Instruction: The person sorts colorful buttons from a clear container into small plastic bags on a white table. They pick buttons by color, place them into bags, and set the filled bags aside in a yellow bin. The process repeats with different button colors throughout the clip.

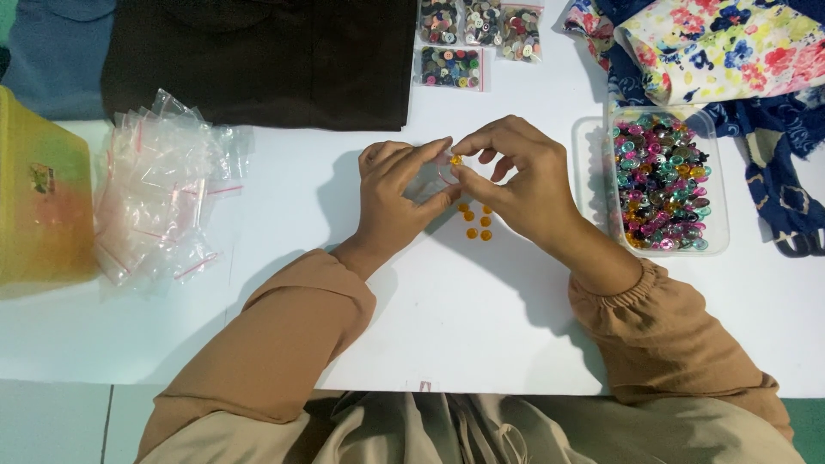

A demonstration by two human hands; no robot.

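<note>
Over the white bench (258,344), the left hand (397,196) holds a small clear bag (432,179) open while the right hand (516,176) pinches an orange button (455,160) at its mouth, so bagging seems underway, needing steady aim.

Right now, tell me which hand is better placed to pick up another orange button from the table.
Probably the right hand. It pinches an orange button at a small clear bag that the left hand holds, and the loose orange buttons lie just beneath its fingers.
</note>
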